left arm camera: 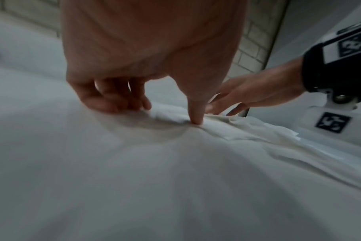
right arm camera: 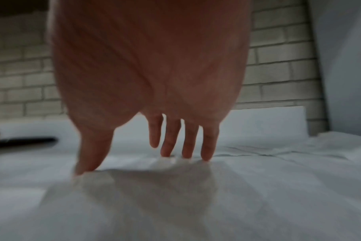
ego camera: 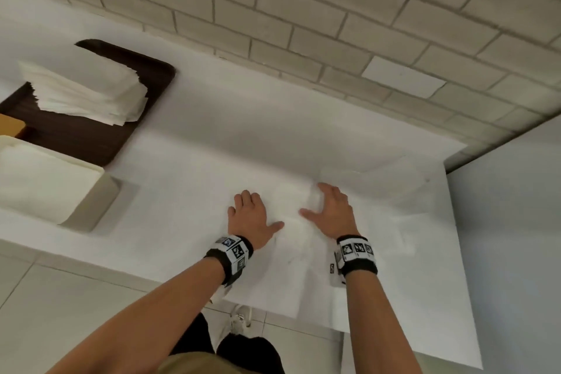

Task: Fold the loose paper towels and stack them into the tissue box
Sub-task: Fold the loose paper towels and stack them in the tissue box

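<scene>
Blending into the white table (ego camera: 188, 191), the paper towel (ego camera: 291, 222) is showing faint edges; left hand (ego camera: 252, 217) and right hand (ego camera: 334, 212) are pressing it, fingers spread.

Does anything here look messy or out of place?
Slightly. The paper towel under both hands is bunched and wrinkled between the left hand and right hand, and the stack of towels on the brown tray sits askew.

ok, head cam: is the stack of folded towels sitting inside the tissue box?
No, the stack of folded towels sits on the dark tray, beside the tissue box.
</scene>
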